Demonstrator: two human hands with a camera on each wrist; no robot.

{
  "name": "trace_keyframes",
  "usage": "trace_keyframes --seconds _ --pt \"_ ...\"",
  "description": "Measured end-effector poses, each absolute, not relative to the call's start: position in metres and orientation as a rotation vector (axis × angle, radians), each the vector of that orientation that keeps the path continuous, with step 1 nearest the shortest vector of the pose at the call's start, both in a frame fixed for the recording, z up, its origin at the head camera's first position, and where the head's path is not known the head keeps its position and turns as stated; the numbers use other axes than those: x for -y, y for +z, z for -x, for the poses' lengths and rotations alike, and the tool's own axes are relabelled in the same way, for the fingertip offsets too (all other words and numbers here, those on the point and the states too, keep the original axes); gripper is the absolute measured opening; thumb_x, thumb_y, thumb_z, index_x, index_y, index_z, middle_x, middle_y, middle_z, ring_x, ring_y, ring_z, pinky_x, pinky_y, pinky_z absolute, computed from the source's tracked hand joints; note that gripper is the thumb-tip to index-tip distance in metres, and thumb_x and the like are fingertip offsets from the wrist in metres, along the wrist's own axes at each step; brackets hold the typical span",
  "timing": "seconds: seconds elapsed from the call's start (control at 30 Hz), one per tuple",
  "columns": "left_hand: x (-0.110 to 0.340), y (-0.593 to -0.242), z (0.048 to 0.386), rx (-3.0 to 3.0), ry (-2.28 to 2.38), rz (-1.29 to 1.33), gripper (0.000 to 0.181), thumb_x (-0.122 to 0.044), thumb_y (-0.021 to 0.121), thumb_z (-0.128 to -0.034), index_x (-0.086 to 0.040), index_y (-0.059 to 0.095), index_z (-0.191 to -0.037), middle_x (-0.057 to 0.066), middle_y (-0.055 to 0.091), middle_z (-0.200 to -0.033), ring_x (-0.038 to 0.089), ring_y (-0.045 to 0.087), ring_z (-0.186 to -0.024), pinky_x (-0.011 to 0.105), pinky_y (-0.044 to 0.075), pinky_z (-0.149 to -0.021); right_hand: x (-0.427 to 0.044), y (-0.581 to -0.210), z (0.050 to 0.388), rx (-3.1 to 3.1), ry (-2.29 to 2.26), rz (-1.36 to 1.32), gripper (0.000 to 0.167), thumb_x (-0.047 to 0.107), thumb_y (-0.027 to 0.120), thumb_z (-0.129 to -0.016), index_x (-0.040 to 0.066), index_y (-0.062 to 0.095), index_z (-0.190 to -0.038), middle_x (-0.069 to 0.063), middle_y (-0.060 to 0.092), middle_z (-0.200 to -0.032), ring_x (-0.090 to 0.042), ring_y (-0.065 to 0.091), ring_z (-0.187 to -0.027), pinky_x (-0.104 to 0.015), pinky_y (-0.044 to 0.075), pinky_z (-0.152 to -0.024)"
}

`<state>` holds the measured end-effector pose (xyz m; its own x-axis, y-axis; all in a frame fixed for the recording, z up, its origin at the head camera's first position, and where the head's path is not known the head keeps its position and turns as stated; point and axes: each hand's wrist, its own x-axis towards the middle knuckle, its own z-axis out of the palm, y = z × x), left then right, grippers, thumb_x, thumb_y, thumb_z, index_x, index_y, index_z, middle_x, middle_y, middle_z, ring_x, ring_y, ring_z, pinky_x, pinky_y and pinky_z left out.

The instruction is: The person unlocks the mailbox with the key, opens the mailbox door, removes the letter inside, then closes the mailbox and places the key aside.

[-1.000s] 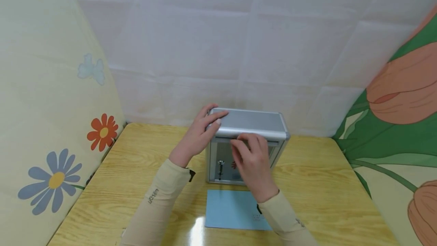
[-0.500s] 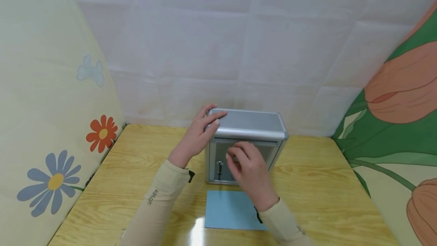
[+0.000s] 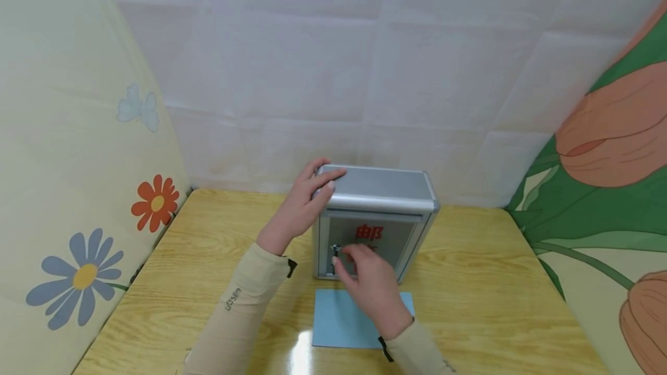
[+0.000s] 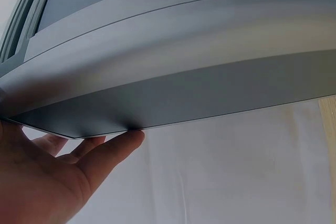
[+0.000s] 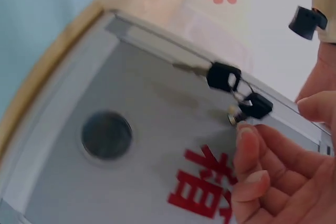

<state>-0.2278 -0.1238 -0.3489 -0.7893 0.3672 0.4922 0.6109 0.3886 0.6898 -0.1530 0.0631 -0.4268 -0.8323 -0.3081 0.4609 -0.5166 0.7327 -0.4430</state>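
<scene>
A silver-grey metal mailbox with red characters on its front stands upright on the table. My left hand rests on its upper left corner, fingers spread; the left wrist view shows those fingers touching the box's edge. Two black-headed keys on a ring hang at the lock; one is in the lock, the other dangles. Right beside the keys, my right hand has its thumb and bent forefinger apart, with nothing visibly pinched between them. The right wrist view shows its fingertips close to the lock.
A light blue sheet or envelope lies in front of the mailbox, partly under my right forearm. The wood-grain table is bounded by a white cloth behind and flower-printed cloths at both sides. A round dark disc sits on the mailbox front.
My right hand has moved down from the slot near the mailbox's top to the keys at the lower left, uncovering the red characters. The left hand stays on the corner.
</scene>
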Motion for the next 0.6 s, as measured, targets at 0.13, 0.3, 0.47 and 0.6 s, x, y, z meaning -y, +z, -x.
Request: trace_keyframes --seconds 0.13,0.3,0.47,0.6 --pt "0.124 -0.349 0.228 2.385 -1.348 0.872 0.044 -0.039 0.037 -0.1037 -0.02 0.05 -0.141 -0.001 0.023 -0.152 0.022 0.02 -0.14 0.048 0.033 -0.101 -0.058 -0.433 0.152 2.669 0.847 -0.587 0.033 0.039 0.056 -0.097 0.008 0.069 -0.099 0.006 0.055 -0.075 -0.005 0.046 -0.055 -0.023 0.04 -0.05" --pt "0.124 -0.349 0.229 2.385 -1.343 0.875 0.045 -0.04 0.036 -0.1037 -0.02 0.05 -0.141 0.0 0.023 -0.152 0.024 0.021 -0.14 0.048 0.033 -0.101 -0.055 -0.437 0.155 2.743 0.944 -0.555 0.038 0.044 0.051 -0.098 0.01 0.068 -0.1 0.011 0.046 -0.063 -0.004 0.04 -0.048 -0.024 0.035 -0.044" --pt "0.124 -0.35 0.23 2.381 -1.346 0.879 0.045 -0.04 0.037 -0.1036 -0.019 0.05 -0.141 0.0 0.023 -0.152 0.024 0.022 -0.139 0.048 0.034 -0.1 -0.053 -0.44 0.157 2.764 1.093 -0.591 0.033 0.039 0.046 -0.102 0.015 0.063 -0.086 0.009 0.043 -0.053 -0.007 0.037 -0.042 -0.025 0.033 -0.042" --pt "0.125 -0.35 0.23 2.381 -1.35 0.878 0.045 -0.04 0.037 -0.1036 -0.019 0.05 -0.141 0.0 0.023 -0.152 0.025 0.022 -0.139 0.048 0.034 -0.1 -0.053 -0.44 0.157 2.771 1.12 -0.602 0.037 0.036 0.041 -0.104 0.016 0.058 -0.078 0.007 0.038 -0.051 -0.008 0.033 -0.042 -0.025 0.031 -0.043"
